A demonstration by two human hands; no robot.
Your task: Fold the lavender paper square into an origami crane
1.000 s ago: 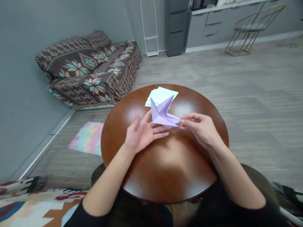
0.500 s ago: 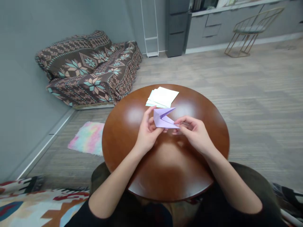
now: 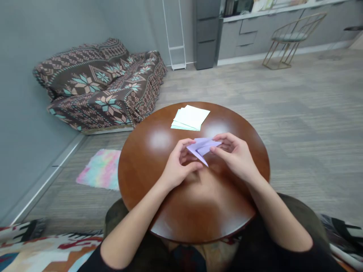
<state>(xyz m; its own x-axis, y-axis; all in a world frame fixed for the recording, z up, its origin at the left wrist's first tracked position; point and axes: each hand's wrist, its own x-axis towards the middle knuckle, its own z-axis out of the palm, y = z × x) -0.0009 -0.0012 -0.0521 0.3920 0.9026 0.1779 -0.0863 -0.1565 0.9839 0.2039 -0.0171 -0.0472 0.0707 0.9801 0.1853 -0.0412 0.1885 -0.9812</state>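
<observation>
A lilac folded-paper piece (image 3: pixel 200 146) is held just above the round wooden bench (image 3: pixel 141 170), around the middle, between the person's two hands. The right hand (image 3: pixel 234 154) has the right end of the paper pinched, thumb on the near side and fingers on the far side, nearly closed. The left hand (image 3: pixel 179 163) is half open and curved about the left end: its forefinger meets the far left edge and its thumb lies by a narrow point that slants toward the near side. Whether the left hand actually grips the paper, I cannot tell.

Beyond the hands, toward the far edge of the bench, lies a fanned stack of pale square sheets (image 3: pixel 190 117), well apart from the fingers. A patterned cover drapes the sofa (image 3: pixel 104 88) at far left, and a pastel fluffy rug (image 3: pixel 100 170) lies on the floor left of the bench.
</observation>
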